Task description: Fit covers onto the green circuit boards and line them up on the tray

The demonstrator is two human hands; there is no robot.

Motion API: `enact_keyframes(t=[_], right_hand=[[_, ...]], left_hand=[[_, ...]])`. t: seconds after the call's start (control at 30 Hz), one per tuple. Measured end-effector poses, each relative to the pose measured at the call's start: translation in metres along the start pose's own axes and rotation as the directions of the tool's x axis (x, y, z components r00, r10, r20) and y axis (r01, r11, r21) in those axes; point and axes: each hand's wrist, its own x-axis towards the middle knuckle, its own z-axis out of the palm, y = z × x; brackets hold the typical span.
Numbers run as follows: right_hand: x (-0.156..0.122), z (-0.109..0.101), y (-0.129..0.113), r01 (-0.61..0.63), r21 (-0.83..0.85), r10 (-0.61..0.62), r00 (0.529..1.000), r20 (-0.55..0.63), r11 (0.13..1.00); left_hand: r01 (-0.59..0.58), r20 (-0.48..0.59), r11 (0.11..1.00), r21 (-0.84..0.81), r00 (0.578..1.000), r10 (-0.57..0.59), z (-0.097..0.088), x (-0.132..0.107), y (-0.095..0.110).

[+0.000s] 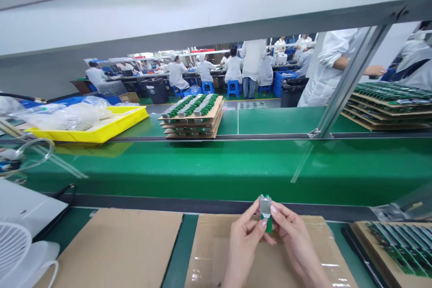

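Observation:
Both my hands meet low in the middle of the view, over a taped cardboard sheet (216, 252). Between them stands a small green circuit part with a grey metal face (265, 208), held upright. My left hand (245, 243) pinches its left edge with thumb and fingers. My right hand (295, 243) grips its right edge, fingers curled round it.
A second cardboard sheet (118, 245) lies to the left, beside a white fan (15, 245). A tray of green boards (401, 245) sits at lower right. Across the green belt (219, 168) stand a yellow tray (97, 130), stacked board trays (194, 117) and workers in white coats.

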Motion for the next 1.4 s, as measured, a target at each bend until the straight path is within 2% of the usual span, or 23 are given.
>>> enact_keyframes(t=[0.2,0.53,0.77,1.4], right_hand=[[-0.0004,0.0019,-0.0013,0.029,0.005,-0.029,0.999,0.032,1.0],[0.0019,0.0024,-0.0018,0.058,0.002,-0.058,0.997,0.047,0.998],[0.0047,0.0054,-0.0037,0.083,-0.002,-0.083,0.996,0.043,0.997],[0.0037,0.0068,-0.005,0.075,0.011,-0.076,0.996,0.053,0.997]], left_hand=[[0.013,0.008,1.0,-0.025,1.0,-0.013,-0.0013,0.0038,-0.0031],[0.029,0.024,0.999,0.032,0.999,-0.03,-0.0068,0.0043,-0.0031],[0.037,-0.062,0.999,-0.039,0.997,-0.039,-0.0024,0.0051,-0.0022],[0.031,-0.069,0.999,-0.038,0.997,-0.033,-0.0001,0.0044,0.0001]])
